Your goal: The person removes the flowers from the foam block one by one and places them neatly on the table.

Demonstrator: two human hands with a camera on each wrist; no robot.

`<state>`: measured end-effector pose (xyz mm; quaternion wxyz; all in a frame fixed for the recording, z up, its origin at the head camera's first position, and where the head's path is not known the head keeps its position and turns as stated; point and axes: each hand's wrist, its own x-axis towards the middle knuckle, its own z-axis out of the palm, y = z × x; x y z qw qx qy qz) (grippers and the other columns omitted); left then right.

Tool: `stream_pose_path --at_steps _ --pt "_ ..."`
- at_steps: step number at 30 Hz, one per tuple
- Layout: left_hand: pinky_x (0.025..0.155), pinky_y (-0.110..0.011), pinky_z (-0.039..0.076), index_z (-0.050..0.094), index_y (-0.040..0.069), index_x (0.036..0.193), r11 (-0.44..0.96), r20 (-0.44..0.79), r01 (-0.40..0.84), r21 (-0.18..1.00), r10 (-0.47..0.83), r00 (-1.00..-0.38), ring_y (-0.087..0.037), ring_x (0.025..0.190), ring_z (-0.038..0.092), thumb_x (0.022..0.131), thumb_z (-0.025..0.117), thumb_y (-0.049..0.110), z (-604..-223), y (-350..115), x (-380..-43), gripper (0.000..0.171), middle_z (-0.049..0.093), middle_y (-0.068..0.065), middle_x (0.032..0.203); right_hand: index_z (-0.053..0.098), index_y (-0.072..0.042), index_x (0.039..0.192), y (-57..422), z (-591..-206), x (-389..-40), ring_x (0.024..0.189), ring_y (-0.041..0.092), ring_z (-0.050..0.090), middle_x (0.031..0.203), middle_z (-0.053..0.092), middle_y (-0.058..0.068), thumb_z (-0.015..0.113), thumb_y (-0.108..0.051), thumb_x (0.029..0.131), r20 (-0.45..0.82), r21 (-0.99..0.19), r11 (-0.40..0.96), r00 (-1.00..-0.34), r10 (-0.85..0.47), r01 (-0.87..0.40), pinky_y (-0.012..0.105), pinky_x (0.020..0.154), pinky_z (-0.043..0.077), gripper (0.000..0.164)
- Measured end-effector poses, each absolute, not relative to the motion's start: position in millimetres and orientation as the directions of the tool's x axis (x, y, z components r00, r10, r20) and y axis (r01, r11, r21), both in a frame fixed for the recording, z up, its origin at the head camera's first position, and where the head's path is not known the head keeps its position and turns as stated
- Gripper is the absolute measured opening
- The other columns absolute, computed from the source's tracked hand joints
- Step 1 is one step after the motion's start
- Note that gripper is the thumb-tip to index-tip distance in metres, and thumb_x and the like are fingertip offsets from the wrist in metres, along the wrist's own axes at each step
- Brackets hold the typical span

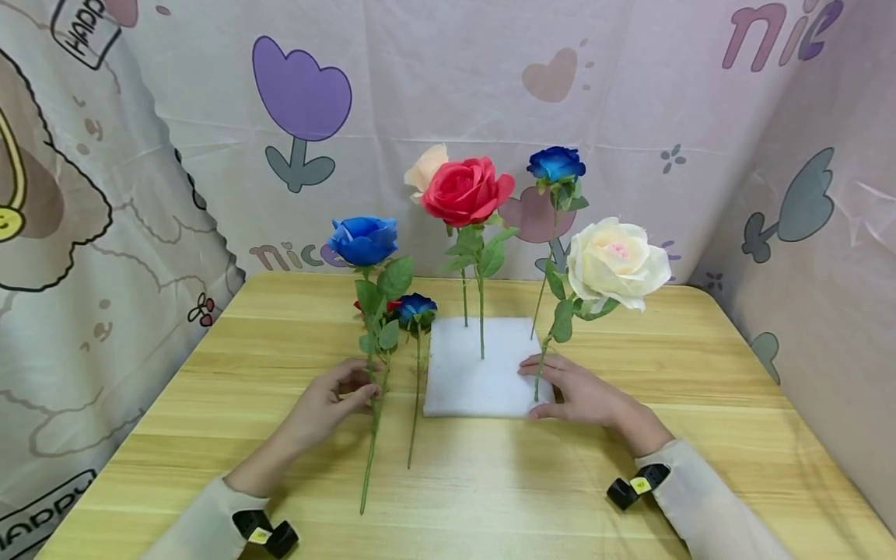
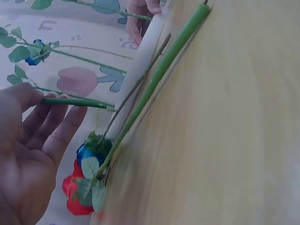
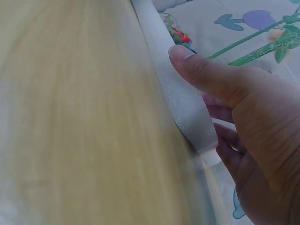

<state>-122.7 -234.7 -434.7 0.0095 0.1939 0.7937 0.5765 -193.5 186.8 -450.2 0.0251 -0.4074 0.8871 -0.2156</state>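
My left hand (image 1: 325, 404) pinches the stem of a light blue rose (image 1: 364, 241) between thumb and fingers, left of a white foam block (image 1: 455, 389). In the left wrist view, that stem's cut lower end (image 2: 107, 108) points toward the block. My right hand (image 1: 588, 395) grips the block's front right corner, thumb along the front side and fingers at the right edge. Between that thumb and fingers rises the stem of a white rose (image 1: 617, 260). A red rose (image 1: 467, 190), a peach rose (image 1: 425, 167) and a dark blue rose (image 1: 556, 163) also stand in the block.
On the wooden table (image 1: 483, 498), left of the block, lie a dark blue rose (image 1: 416, 307) and a red rose (image 2: 75, 199), their stems toward the front edge. The light blue rose partly hides the red one in the head view. A printed cloth (image 1: 448, 78) hangs behind.
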Motion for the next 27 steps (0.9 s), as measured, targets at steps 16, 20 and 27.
stream_pose_path --at_steps 16,20,27 --pt "0.067 -0.036 0.06 0.052 -0.007 0.128 0.299 0.147 0.216 0.929 0.237 -0.96 -0.025 0.086 0.065 0.099 0.059 0.007 -438.1 -263.9 -113.2 0.033 0.058 -0.03 0.106 0.058 -0.008 0.133 187.2 -450.8 -193.4 0.133 0.026 0.042 0.141 0.049 0.005 0.074 -0.05 0.083 0.169 -0.387 0.555 -0.648 -0.743 -0.737 0.046 0.108 0.036 0.067" --pt "0.066 -0.035 0.06 0.053 -0.005 0.129 0.328 0.151 0.214 0.92 0.206 -0.967 -0.026 0.087 0.066 0.099 0.059 0.01 -440.4 -273.1 -110.8 0.034 0.058 -0.028 0.111 0.058 -0.007 0.133 186.8 -450.4 -193.2 0.132 0.028 0.043 0.141 0.05 0.006 0.073 -0.05 0.083 0.18 -0.376 0.549 -0.64 -0.747 -0.747 0.047 0.107 0.037 0.067" --pt "0.066 -0.035 0.06 0.054 -0.004 0.133 0.365 0.153 0.208 0.907 0.174 -0.973 -0.022 0.086 0.066 0.099 0.06 0.011 -442.8 -285.9 -106.2 0.037 0.058 -0.027 0.114 0.058 -0.008 0.133 187.4 -451.6 -193.1 0.132 0.026 0.042 0.141 0.049 0.006 0.073 -0.05 0.083 0.18 -0.382 0.548 -0.642 -0.746 -0.744 0.045 0.108 0.037 0.067"
